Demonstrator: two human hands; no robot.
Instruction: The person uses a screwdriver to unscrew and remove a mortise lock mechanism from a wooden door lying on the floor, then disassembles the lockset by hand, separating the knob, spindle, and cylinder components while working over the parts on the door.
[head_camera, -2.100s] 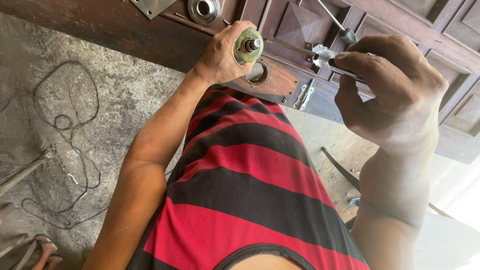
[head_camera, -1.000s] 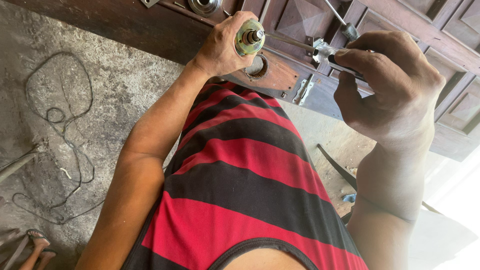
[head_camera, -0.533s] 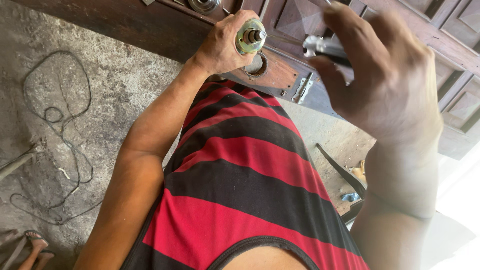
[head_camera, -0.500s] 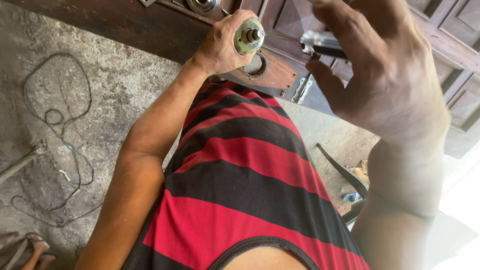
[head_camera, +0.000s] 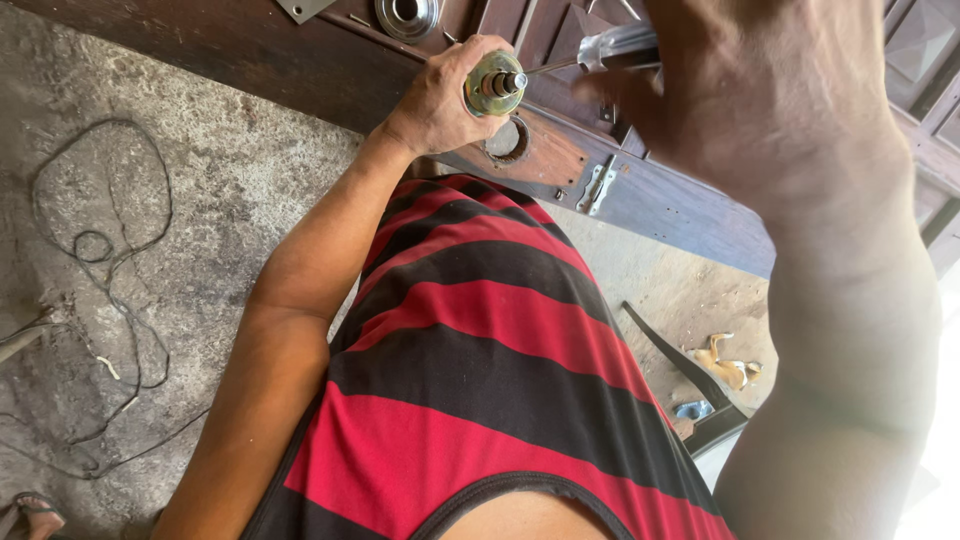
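The left hand is closed around a round brass lock body with a short spindle, held just above the bored hole in the dark wooden door. The right hand, beside that hole, grips a screwdriver by its clear handle. The lock body appears solid metal: probably heavy for its size, rigid and smooth, best held around its rim. A metal ring lies on the door beyond the hole. No containers are visible.
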